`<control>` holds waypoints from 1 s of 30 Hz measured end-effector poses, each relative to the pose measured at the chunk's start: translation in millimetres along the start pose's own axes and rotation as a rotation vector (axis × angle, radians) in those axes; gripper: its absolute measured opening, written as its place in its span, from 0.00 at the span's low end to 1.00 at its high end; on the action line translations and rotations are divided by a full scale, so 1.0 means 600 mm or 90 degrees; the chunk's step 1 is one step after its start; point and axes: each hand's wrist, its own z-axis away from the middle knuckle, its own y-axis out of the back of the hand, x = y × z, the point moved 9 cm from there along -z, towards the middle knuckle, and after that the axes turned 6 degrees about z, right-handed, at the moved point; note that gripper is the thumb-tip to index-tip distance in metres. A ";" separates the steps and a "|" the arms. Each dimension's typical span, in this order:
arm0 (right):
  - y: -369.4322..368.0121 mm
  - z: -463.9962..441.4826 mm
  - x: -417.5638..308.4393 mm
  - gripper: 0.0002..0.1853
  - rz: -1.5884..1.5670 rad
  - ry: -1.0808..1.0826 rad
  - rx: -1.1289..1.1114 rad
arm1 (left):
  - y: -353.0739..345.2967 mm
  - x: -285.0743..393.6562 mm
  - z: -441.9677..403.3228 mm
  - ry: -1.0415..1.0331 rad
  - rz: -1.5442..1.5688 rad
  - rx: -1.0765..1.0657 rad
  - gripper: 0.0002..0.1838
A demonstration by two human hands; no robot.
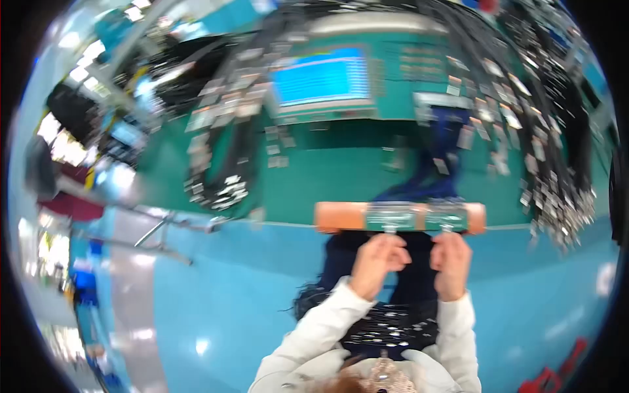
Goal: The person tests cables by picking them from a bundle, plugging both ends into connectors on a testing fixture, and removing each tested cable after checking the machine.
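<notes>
An orange block (341, 216) lies along the front edge of the green table. Two green circuit boards (391, 218) sit on it side by side. My left hand (379, 263) is closed in a pinch on a small silvery cable connector (390, 230) at the front of the left board. At the right board, my right hand (451, 263) pinches a similar connector (447, 228). Blur hides whether either connector is seated in its board. Across my lap lies a bundle of black cables (386, 324).
A device with a blue screen (321, 75) stands at the back of the green table (314, 164). Dark blue cables (436, 154) run behind the block. Bundles of black cables with pale ends hang at left (229, 157) and right (557, 190). A metal stand (157, 232) is at left.
</notes>
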 end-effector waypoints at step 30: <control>-0.112 0.178 -0.127 0.08 0.340 0.150 -0.160 | 0.533 0.459 0.137 -0.381 -0.664 0.770 0.17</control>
